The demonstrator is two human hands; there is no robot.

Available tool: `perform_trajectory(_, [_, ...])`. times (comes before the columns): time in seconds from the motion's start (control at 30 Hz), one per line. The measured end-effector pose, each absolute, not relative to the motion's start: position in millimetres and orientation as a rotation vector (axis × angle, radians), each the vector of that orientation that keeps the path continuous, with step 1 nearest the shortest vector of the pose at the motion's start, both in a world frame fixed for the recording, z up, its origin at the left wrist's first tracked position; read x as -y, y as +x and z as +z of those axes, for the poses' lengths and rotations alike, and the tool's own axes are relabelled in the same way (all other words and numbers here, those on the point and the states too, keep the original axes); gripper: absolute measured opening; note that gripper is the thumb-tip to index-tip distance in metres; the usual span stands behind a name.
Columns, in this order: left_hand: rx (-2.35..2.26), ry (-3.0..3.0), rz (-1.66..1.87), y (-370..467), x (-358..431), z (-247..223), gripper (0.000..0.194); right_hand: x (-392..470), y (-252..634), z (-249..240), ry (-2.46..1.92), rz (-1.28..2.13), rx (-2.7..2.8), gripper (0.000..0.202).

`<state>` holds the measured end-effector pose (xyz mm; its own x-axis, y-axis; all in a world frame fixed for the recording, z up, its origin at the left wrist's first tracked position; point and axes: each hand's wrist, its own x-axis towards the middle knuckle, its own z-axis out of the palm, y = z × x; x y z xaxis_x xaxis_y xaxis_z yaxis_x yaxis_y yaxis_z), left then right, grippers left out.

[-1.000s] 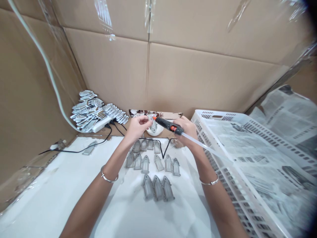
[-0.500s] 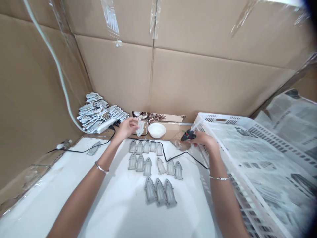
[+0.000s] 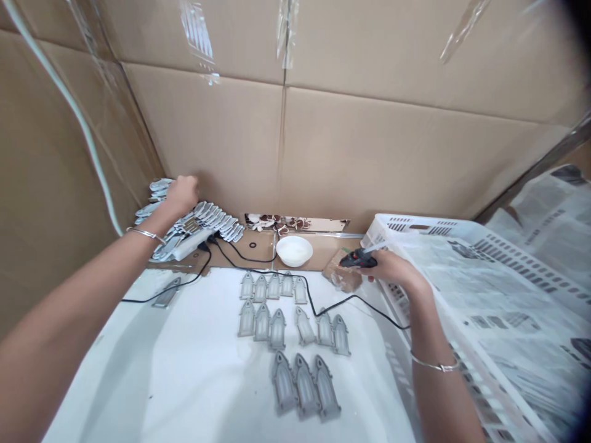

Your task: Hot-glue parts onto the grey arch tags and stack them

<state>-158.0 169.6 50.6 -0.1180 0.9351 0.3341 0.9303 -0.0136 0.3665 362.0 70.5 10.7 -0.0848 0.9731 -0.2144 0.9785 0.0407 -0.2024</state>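
My left hand (image 3: 183,192) is at the top of a heap of white and brown flat pieces (image 3: 217,218) in the back left corner. Its fingers are curled, and whatever they hold, if anything, is hidden. My right hand (image 3: 390,267) grips a black glue gun (image 3: 357,258), whose nozzle end is over a brown patch (image 3: 341,274) beside the basket. Several grey arch-shaped pieces (image 3: 302,384) lie in rows on the white table (image 3: 194,369). One more grey piece (image 3: 167,293) lies apart at the left.
A white bowl (image 3: 294,251) stands at the back centre, before a tray of small brown and white parts (image 3: 295,224). Black cables (image 3: 309,295) cross the table. A white basket (image 3: 462,227) lined with newspaper fills the right side. Cardboard walls (image 3: 369,154) rise behind.
My left hand has moved back and left to the heap, and the white piece it held is no longer visible. My right hand still holds the glue gun. The view has shifted slightly.
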Motion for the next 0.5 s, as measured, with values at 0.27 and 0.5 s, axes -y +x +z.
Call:
perform_trajectory(0.27, [-2.044,2.21,0.397,-83.8,-49.2,26.7,0.04,-73.1,363.4,9.4,2.106,-0.518,-2.237,0.014])
perform_trajectory(0.5, [-1.816,2.073,-0.24,3.5,60.6,-41.6,0.048,-79.8,361.0,3.1,2.101,-0.634,-1.976,0.021])
